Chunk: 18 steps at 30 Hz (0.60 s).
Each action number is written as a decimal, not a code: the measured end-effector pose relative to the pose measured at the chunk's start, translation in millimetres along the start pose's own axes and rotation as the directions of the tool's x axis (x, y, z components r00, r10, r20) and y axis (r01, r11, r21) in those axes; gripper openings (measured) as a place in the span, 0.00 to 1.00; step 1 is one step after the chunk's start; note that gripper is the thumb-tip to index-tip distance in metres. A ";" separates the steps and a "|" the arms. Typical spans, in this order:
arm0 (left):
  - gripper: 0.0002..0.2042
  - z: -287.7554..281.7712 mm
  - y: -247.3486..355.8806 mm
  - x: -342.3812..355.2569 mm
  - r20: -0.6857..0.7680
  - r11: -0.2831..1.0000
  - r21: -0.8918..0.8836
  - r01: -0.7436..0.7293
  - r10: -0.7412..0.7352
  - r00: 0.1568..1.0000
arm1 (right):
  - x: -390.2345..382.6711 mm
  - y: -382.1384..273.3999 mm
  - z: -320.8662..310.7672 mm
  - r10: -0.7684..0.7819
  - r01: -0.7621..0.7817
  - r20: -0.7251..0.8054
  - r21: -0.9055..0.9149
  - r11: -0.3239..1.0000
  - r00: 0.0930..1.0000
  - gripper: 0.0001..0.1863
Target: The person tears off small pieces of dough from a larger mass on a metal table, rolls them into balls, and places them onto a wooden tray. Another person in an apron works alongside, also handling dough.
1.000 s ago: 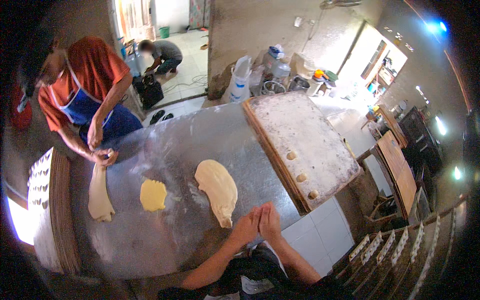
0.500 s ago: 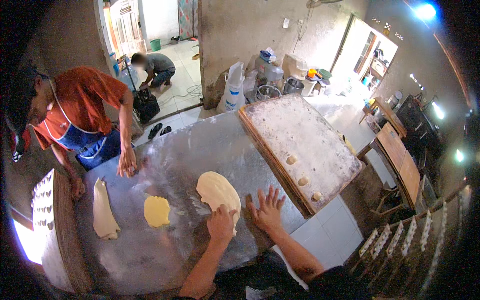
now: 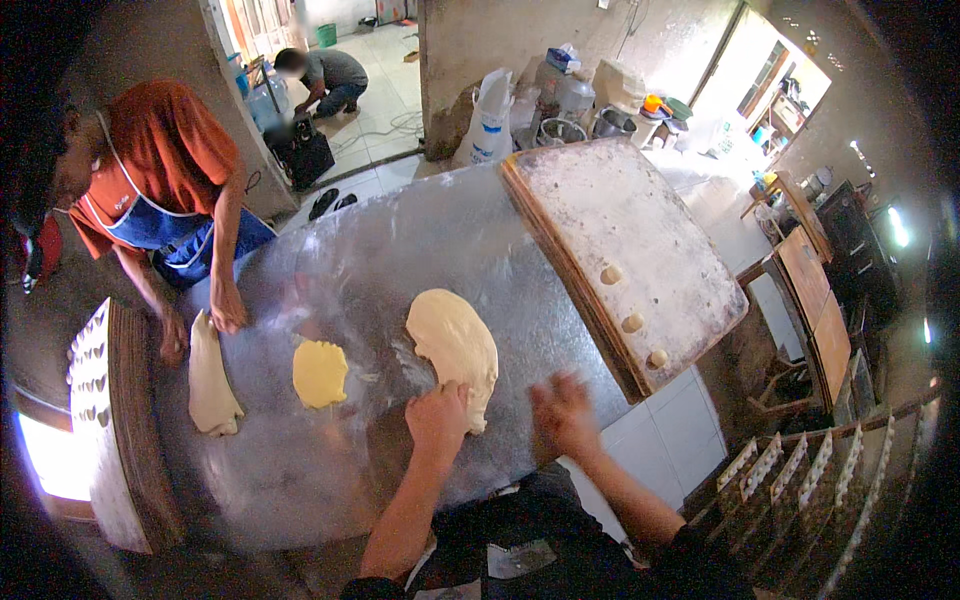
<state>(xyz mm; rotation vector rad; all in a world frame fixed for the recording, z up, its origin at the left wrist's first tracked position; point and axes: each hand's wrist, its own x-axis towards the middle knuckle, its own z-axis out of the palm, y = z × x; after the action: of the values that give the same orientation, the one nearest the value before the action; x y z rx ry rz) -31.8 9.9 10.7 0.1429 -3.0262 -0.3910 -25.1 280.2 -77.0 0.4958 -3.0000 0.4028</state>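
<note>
A long, curved piece of pale dough [image 3: 455, 335] lies flat on the metal table [image 3: 300, 490] in front of me. My left hand [image 3: 438, 420] is closed, its curled fingers gripping the dough's lower left edge near the narrow end. To the right of the dough, my right hand [image 3: 566, 412] is lifted over the table's near edge, blurred by motion, and I see nothing in it. A flat yellow slab [image 3: 320, 374], soft-looking with ragged edges, rests left of the dough. Farther left lies a long, narrow strip of dough [image 3: 208, 380], by a co-worker's hands.
A stack of floured boards [image 3: 690, 265] with several small dough pieces covers the table's right end. Another board stack [image 3: 135, 440] stands at the left edge. Across the table, a co-worker in an orange shirt [image 3: 175, 140] leans in. Racks of filled trays [image 3: 800, 480] stand lower right.
My right hand has left the tabletop, its spread fingers drawing in. The left hand stays at the dough's edge. The co-worker's hand has moved down beside the dough strip. The view has shifted.
</note>
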 end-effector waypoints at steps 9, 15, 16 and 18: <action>0.08 14.1 -12.4 -17.1 -0.240 0.812 -0.579 -0.070 -0.087 0.967 | 24.5 -19.0 -44.9 0.022 -0.020 0.082 -0.017 1.000 0.996 0.26; 0.06 -1.7 -21.1 -31.4 -0.372 0.806 -0.563 -0.182 -0.050 0.927 | 59.1 -56.1 -38.6 -0.010 0.003 0.040 0.174 0.985 0.999 0.33; 0.06 -7.0 -22.7 -38.2 -0.346 0.798 -0.589 -0.127 -0.107 0.932 | 37.5 -51.6 -39.9 -0.083 0.060 0.066 0.293 0.954 0.994 0.32; 0.06 -12.4 -23.1 -60.5 -0.272 0.771 -0.637 -0.002 -0.222 0.936 | 50.6 -14.4 -46.1 0.099 -0.095 -0.082 0.050 0.994 0.992 0.30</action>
<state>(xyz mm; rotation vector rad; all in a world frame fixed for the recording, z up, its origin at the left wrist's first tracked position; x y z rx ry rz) 31.2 -9.2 12.2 0.3024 -2.3949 -1.2279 -66.9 263.9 -23.2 0.3285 -2.9466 0.4880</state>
